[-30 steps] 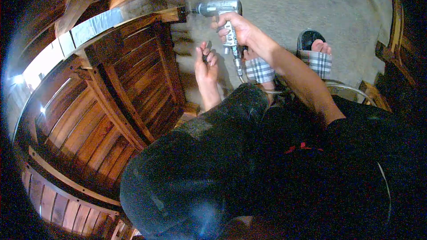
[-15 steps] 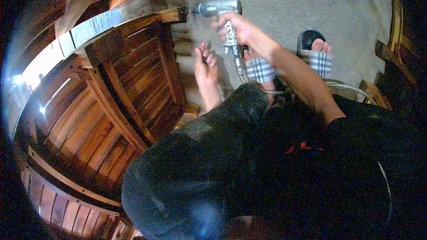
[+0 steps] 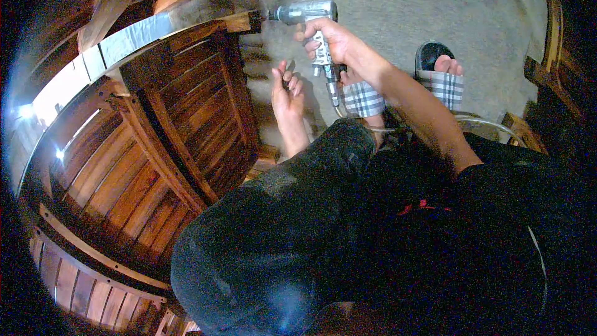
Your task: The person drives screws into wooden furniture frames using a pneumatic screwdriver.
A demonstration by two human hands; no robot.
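Observation:
My right hand (image 3: 333,40) grips a silver pneumatic screwdriver (image 3: 305,12) by its handle, its bit pressed against the end of a wooden rail (image 3: 239,22) on a slatted wooden furniture piece (image 3: 180,118). My left hand (image 3: 287,93) hovers below the tool, fingers curled around something small and dark that I cannot identify. An air hose (image 3: 339,109) runs down from the tool's handle.
My dark-trousered knee (image 3: 298,211) fills the lower middle. Both feet in checked sandals (image 3: 441,81) rest on the grey concrete floor (image 3: 398,6). More wooden parts lie at the right edge (image 3: 541,74) and slatted pieces at the lower left (image 3: 93,274).
Almost nothing: the tool stays pressed on the rail end and my left hand shifts only very slightly.

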